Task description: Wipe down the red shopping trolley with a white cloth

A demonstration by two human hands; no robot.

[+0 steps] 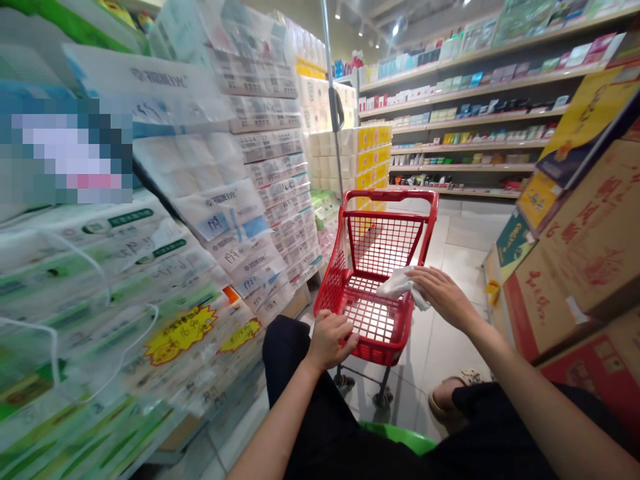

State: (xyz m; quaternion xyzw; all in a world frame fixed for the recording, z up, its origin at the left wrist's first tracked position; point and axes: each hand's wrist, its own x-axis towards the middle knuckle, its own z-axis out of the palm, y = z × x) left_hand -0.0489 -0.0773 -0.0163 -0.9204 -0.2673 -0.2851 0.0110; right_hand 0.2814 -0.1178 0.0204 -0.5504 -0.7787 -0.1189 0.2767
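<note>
A small red shopping cart (388,353) with grid sides stands on wheels between my knees. My left hand (331,339) is closed around the near left corner of its basket rim. My right hand (443,293) presses a crumpled white tissue (397,285) against the right side rim, fingers together over it. Through the basket's grid the light floor shows. The cart's red handle (385,195) is at the far end.
Stacked tissue packs (270,167) rise on the left, with yellow price tags (181,335) in front. Cardboard boxes (590,227) line the right. Shelves (480,143) of small boxes fill the back wall. A green seat edge (397,437) shows below me; a metal pole (334,100) stands behind the cart.
</note>
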